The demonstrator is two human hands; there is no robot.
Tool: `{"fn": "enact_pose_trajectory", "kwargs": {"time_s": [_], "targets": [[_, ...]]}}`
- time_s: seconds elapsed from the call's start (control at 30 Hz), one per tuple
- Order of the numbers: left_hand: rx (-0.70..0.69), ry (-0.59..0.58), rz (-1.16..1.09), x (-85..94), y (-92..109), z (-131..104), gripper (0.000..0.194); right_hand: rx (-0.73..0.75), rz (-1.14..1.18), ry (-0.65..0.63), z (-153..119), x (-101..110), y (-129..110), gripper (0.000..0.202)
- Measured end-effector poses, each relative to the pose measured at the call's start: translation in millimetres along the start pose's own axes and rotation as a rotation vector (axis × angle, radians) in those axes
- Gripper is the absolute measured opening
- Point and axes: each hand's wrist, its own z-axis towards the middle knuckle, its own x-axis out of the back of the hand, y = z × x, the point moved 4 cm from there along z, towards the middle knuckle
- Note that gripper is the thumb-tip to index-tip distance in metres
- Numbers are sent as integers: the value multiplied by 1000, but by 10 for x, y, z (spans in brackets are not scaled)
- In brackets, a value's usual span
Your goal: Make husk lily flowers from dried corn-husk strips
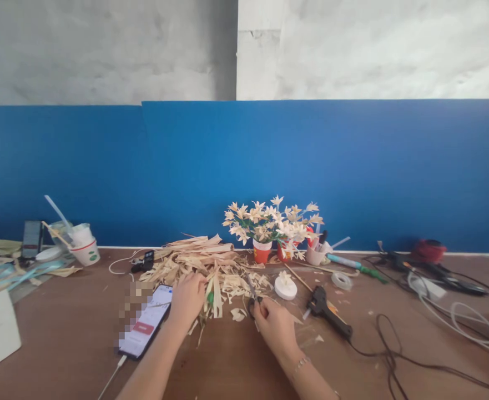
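Observation:
A heap of dry, pale husk strips (198,253) lies on the table in front of me. My left hand (189,294) reaches to its near edge, fingers curled down among the strips; what they pinch is hidden. My right hand (275,322) grips scissors (251,286) with dark handles, their blades pointing away toward the heap. A small cut petal-like piece (238,314) lies just left of the scissors. Close to my left fingers is a small green item (210,298) I cannot identify.
Behind stand pale artificial flowers (269,219) in a red-and-white cup (261,253). A white round lid (286,287), a black glue gun (329,314) and a tape roll (342,280) lie rightward; cables (389,355) trail nearby. A charging phone (146,325) borders my left forearm.

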Motion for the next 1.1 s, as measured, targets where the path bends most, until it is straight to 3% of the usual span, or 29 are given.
{"fn": "enact_pose_trajectory", "kwargs": {"time_s": [0.2, 0.37, 0.5, 0.6, 0.67, 0.73, 0.9, 1.1], "targets": [[-101, -239, 265, -105, -105, 32, 20, 28, 1, 8, 7, -23, 22, 32], [-153, -250, 313, -137, -113, 85, 24, 43, -9, 14, 12, -39, 18, 32], [-199, -211, 337, -33, -106, 158, 27, 56, -2, 29, 10, -39, 21, 33], [-216, -104, 373, 154, -138, 254, 31, 64, 10, 41, 1, -43, 24, 33], [-278, 113, 469, 334, -144, 329, 32, 63, 14, 47, -4, -48, 25, 33], [-325, 236, 552, 458, -163, 409, 32, 67, 14, 48, -6, -53, 23, 33], [-275, 398, 599, 660, -220, 612, 32, 74, 2, 59, 2, -64, 26, 33], [-269, 454, 492, 864, -203, 754, 30, 73, -6, 58, 5, -80, 39, 33]]}}
